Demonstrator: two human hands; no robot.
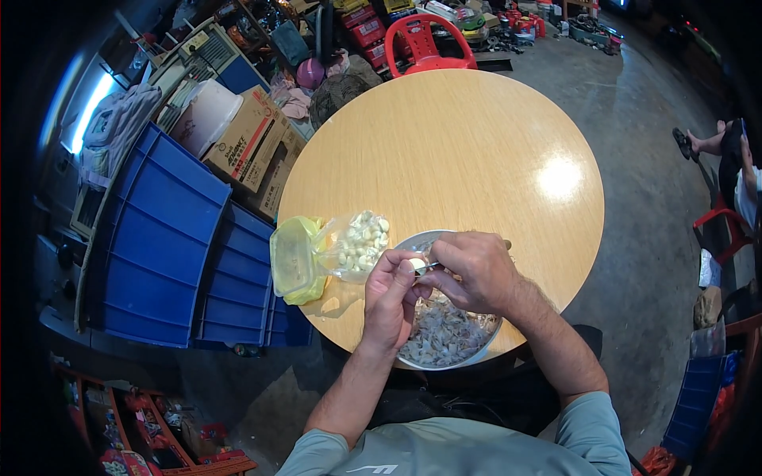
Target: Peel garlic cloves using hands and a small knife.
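Above a round metal bowl (452,367), my left hand (385,301) pinches a pale, peeled-looking garlic clove (417,264) between thumb and fingers. My right hand (482,274) grips a small knife, its blade (432,266) up against the clove and most of its handle hidden in the fist. Greyish-purple cloves and papery skins (444,329) fill the bowl beneath. Left of the bowl, a clear plastic bag (324,238) holds several whitish peeled cloves (365,246). Touching it is a clear plastic tub (292,258) in a yellow bag (308,297).
The round wooden table (444,143) stretches ahead, with a red plastic chair (429,47) at its far side. Blue crates (159,238) and cardboard boxes (250,143) crowd the left. A person (734,159) sits at the far right.
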